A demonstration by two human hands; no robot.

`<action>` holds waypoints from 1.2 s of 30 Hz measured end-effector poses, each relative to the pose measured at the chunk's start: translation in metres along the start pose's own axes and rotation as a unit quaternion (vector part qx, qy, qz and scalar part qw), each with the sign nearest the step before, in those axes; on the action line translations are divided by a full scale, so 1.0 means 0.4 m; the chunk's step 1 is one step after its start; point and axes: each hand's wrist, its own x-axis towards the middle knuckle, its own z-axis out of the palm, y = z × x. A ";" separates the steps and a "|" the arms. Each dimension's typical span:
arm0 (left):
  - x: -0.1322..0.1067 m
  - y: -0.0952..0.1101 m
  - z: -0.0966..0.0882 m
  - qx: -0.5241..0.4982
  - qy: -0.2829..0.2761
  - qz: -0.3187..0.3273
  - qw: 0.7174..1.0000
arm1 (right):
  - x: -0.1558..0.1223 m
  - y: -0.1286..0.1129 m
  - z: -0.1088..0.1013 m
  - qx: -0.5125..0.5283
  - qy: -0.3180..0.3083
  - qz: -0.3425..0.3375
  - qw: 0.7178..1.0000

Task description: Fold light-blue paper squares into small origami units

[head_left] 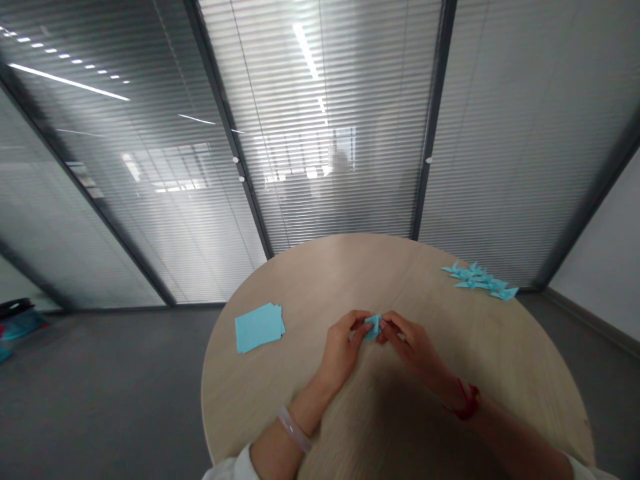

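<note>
A small folded piece of blue paper [373,327] is pinched between my two hands, just above the middle of the round table. My left hand [345,341] grips its left side with thumb and fingers. On the other side, my right hand [407,343] pinches the right edge. The fingers cover much of the paper, so its exact folded shape is hard to make out. To the left lies a stack of flat blue paper sheets [259,327], slightly fanned at its right edge. Several folded blue paper figures [480,279] with pointed tips sit in a cluster at the far right.
The round wooden table [345,267] stands before a glass wall with blinds [345,200] and dark frames. Its curved edge drops to a grey floor [140,387]. A dark and blue object [20,320] is at the far left, partly cut off.
</note>
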 end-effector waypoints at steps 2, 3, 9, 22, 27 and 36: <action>-0.001 -0.001 0.000 0.008 -0.002 0.000 1.000 | 0.002 0.006 0.001 0.010 0.003 0.020 1.000; -0.001 -0.002 0.001 0.011 0.001 -0.003 1.000 | 0.003 0.009 0.003 0.018 0.001 0.030 0.999; -0.001 -0.003 0.000 0.003 -0.002 -0.003 1.000 | 0.010 0.025 0.008 0.121 -0.001 0.086 0.989; -0.005 -0.016 0.015 -0.040 -0.043 0.005 0.998 | 0.020 0.044 0.000 0.103 0.023 0.112 0.988; -0.003 -0.017 0.008 -0.037 -0.030 -0.001 0.999 | 0.020 0.037 0.000 0.117 0.009 0.101 0.988; 0.009 -0.012 -0.005 -0.057 -0.011 -0.020 0.998 | 0.016 0.021 -0.010 0.139 0.002 0.070 0.988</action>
